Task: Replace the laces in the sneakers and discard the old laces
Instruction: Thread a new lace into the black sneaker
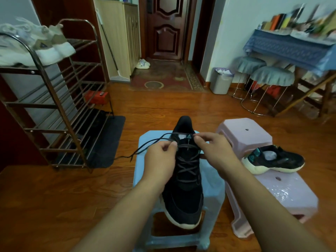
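Observation:
A black sneaker (183, 193) with a pale sole lies on a blue plastic stool (212, 190), toe toward me. A dark grey lace (187, 160) criss-crosses its eyelets. My left hand (161, 157) pinches the lace at the top left eyelet, and the loose ends trail left over the stool's edge to the floor. My right hand (212, 148) pinches the lace by the tongue on the right. A second black sneaker (274, 159) with teal accents rests on a pink stool (291, 193), with no lace visible in it.
A second pink stool (245, 133) stands behind the first. A metal shoe rack (60, 106) with pale sneakers on top stands at the left. A grey waste bin (221, 80) sits by the far wall, beside two covered round stools and a cluttered table.

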Motion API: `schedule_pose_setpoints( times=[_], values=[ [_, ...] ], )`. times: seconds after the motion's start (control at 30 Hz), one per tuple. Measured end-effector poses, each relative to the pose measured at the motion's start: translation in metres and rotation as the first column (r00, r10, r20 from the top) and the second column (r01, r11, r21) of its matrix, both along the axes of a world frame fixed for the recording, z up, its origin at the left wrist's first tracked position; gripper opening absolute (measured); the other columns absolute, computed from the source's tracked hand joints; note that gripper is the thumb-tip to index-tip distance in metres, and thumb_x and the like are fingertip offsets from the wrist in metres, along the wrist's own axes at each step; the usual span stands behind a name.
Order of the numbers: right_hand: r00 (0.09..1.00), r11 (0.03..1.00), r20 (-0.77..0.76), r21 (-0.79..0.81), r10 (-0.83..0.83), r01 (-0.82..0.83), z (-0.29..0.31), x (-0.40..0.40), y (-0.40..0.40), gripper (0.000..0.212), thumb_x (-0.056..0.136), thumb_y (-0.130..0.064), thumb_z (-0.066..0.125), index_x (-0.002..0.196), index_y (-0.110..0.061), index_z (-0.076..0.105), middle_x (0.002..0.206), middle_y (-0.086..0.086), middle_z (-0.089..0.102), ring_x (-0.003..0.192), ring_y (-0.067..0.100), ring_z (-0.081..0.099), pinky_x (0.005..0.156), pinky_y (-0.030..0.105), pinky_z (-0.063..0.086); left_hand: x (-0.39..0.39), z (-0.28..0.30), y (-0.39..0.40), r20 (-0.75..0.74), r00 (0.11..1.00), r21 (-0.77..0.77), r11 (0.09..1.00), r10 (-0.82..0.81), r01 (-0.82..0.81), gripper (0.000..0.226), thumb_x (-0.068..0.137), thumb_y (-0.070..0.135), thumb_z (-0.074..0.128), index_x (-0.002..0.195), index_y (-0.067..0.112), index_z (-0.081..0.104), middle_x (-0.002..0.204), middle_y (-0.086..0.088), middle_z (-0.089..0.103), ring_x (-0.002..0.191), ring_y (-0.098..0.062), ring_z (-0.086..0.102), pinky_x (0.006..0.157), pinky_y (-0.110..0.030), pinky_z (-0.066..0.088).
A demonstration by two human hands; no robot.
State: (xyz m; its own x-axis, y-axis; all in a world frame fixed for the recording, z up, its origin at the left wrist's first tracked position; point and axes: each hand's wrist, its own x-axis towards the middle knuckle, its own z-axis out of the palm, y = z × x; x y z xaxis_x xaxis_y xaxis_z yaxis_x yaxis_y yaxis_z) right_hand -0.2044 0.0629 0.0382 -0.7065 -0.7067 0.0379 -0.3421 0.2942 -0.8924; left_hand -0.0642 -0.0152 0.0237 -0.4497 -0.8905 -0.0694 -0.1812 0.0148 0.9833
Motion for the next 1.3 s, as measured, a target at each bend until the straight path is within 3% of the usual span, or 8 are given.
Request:
schedule_pose_setpoints(
  times=[0.13, 0.37, 0.5, 0.6, 0.77, 0.87, 1.03, 1.3],
  values=[
    [1.0, 0.999, 0.028, -0.044, 0.001, 0.0, -0.002, 0.005, -0.003, 0.014, 0.097, -0.033, 0.065, 0.085, -0.032, 0.073, 0.088, -0.018, 0.07, 0.092, 0.009, 0.069, 0.088, 0.045, 0.059, 0.001, 0.007, -0.012, -0.147, 0.988, 0.077, 0.997, 0.043, -0.032, 0.014, 0.102, 0.021, 0.062, 0.097, 0.013, 0.073, 0.076, 0.006, 0.068, 0.054, -0.001, 0.06, 0.053, -0.022, 0.051],
    [0.851, 0.954, 0.51, -0.173, -0.127, 0.246, 0.004, 0.003, 0.001, 0.024, 0.104, -0.028, 0.056, 0.105, -0.006, 0.066, 0.111, 0.01, 0.067, 0.106, 0.02, 0.066, 0.085, 0.037, 0.06, -0.003, 0.003, -0.011, -0.229, 0.973, 0.217, 0.976, 0.035, 0.016, 0.021, 0.105, 0.02, 0.057, 0.093, 0.006, 0.068, 0.077, -0.002, 0.062, 0.069, -0.012, 0.059, 0.068, -0.029, 0.054],
    [0.8, 0.984, 0.597, -0.171, 0.058, 0.056, 0.004, 0.005, 0.008, 0.036, 0.094, -0.002, 0.063, 0.127, -0.014, 0.057, 0.116, 0.008, 0.072, 0.105, 0.021, 0.07, 0.096, 0.036, 0.056, -0.004, 0.002, -0.008, 0.082, 0.993, -0.016, 0.997, -0.08, 0.082, 0.034, 0.096, 0.029, 0.065, 0.129, 0.027, 0.058, 0.117, 0.005, 0.052, 0.1, -0.014, 0.062, 0.083, -0.027, 0.054],
    [0.879, 0.998, 0.475, -0.068, 0.049, -0.019, -0.002, 0.01, 0.009, 0.035, 0.089, 0.001, 0.063, 0.119, -0.018, 0.064, 0.105, 0.0, 0.076, 0.099, 0.018, 0.073, 0.098, 0.042, 0.056, -0.007, -0.002, -0.003, 0.19, 0.973, -0.006, 0.991, -0.127, 0.131, 0.066, 0.089, 0.036, 0.068, 0.148, 0.044, 0.037, 0.132, 0.012, 0.039, 0.119, -0.018, 0.056, 0.1, -0.041, 0.054],
    [0.993, 0.987, -0.113, 0.155, -0.022, 0.039, 0.0, 0.02, 0.005, 0.025, 0.09, -0.019, 0.062, 0.112, -0.028, 0.07, 0.096, -0.006, 0.072, 0.083, 0.014, 0.068, 0.075, 0.037, 0.059, -0.004, -0.001, -0.001, 0.3, 0.953, -0.29, 0.956, 0.044, 0.048, 0.036, 0.09, 0.035, 0.062, 0.126, 0.039, 0.057, 0.082, 0.015, 0.063, 0.079, -0.016, 0.066, 0.065, -0.033, 0.052],
    [0.977, 0.982, -0.21, 0.169, -0.045, 0.082, 0.0, 0.022, 0.003, 0.018, 0.091, -0.016, 0.056, 0.102, -0.021, 0.07, 0.082, -0.002, 0.068, 0.074, 0.015, 0.064, 0.06, 0.03, 0.053, -0.001, 0.0, -0.006, 0.239, 0.97, -0.305, 0.952, 0.053, 0.023, 0.027, 0.092, 0.029, 0.06, 0.117, 0.038, 0.065, 0.07, 0.005, 0.067, 0.063, -0.017, 0.064, 0.059, -0.038, 0.054],
    [0.969, 0.993, 0.231, 0.046, 0.093, -0.107, -0.003, 0.002, 0.011, 0.055, 0.095, -0.008, 0.061, 0.143, -0.032, 0.049, 0.129, -0.001, 0.063, 0.109, 0.018, 0.066, 0.095, 0.045, 0.057, 0.004, -0.002, -0.007, 0.154, 0.984, -0.165, 0.979, -0.092, 0.117, 0.048, 0.096, 0.024, 0.062, 0.137, 0.049, 0.055, 0.089, 0.028, 0.066, 0.073, 0.002, 0.066, 0.073, -0.035, 0.061],
    [0.84, 0.929, -0.445, 0.33, 0.311, -0.169, 0.013, -0.002, -0.016, 0.03, 0.105, -0.037, 0.047, 0.122, -0.026, 0.07, 0.164, 0.002, 0.021, 0.149, 0.029, 0.017, 0.119, 0.044, 0.021, 0.004, -0.006, -0.017, 0.146, 0.97, -0.142, 0.967, -0.192, 0.213, 0.058, 0.097, 0.028, 0.065, 0.15, 0.042, 0.045, 0.131, 0.01, 0.053, 0.113, -0.01, 0.06, 0.096, -0.032, 0.054]
  ],
)
